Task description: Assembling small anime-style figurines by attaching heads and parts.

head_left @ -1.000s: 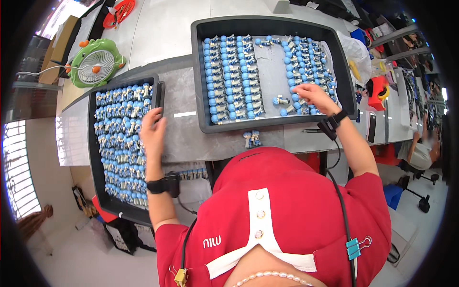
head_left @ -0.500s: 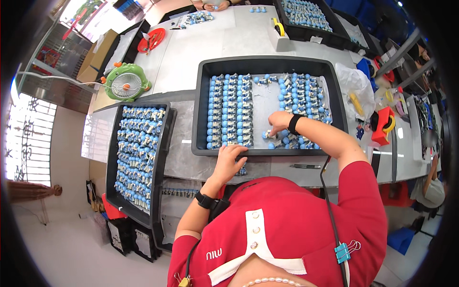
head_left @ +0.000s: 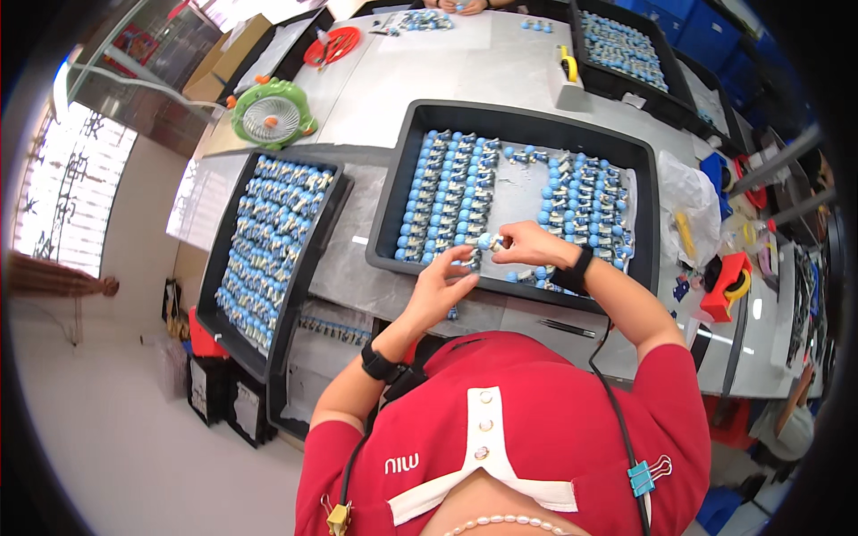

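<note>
1. The long grey worktop (head_left: 527, 76) runs from about 9 o'clock across to 3 o'clock and carries everything else.
2. A large black rectangular plastic tray (head_left: 398, 192) sits at the centre, filled with rows of small blue-capped parts around a bare grey patch in its middle.
3. A second black tray (head_left: 299, 290), also packed with small blue parts, lies at about 9 o'clock of the first, just beside it and overhanging the worktop's near edge.
4. A third black tray (head_left: 594, 76) of the same parts stands at 1 o'clock, well apart.
5. A green round desk fan (head_left: 270, 114) stands at 11 o'clock, with a red cable coil (head_left: 332, 45) beyond it.
6. The left hand (head_left: 442, 288) hangs over the centre tray's near rim at 6 o'clock, fingers curled and partly spread; whether it holds anything I cannot tell.
7. The right hand (head_left: 527, 243), just at 2 o'clock of the left, pinches a small blue-capped part (head_left: 487, 241) between thumb and fingertips above the tray's near rows.
8. Both wrists wear black bands.
</note>
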